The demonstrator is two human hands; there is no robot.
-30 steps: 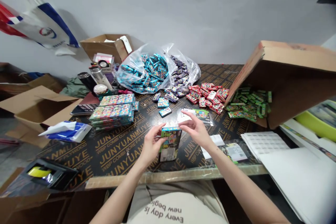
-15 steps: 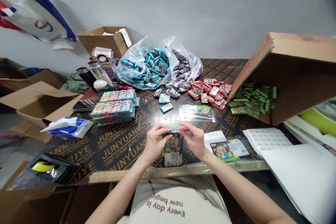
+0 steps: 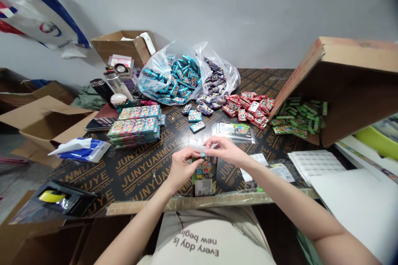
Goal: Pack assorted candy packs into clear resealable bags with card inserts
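A small colourful packet (image 3: 204,179) stands upright near the front edge of the dark printed table (image 3: 143,165). My left hand (image 3: 180,167) is closed round its left side and top. My right hand (image 3: 225,151) pinches the packet's top edge with fingers curled. Behind the hands lie flat clear-wrapped packets (image 3: 233,131) and loose blue packs (image 3: 195,121).
A clear bag of blue and purple packs (image 3: 186,76) sits at the back. Red packs (image 3: 248,109) lie beside a tipped cardboard box (image 3: 351,87) with green packs (image 3: 298,120). Stacked colourful boxes (image 3: 135,126) stand left, with flasks (image 3: 108,87). White sheets (image 3: 314,165) lie right.
My right hand came down from above the packet onto its top edge and both hands closed on it. The camera shifted slightly, and the packet stands closer to the table's edge.
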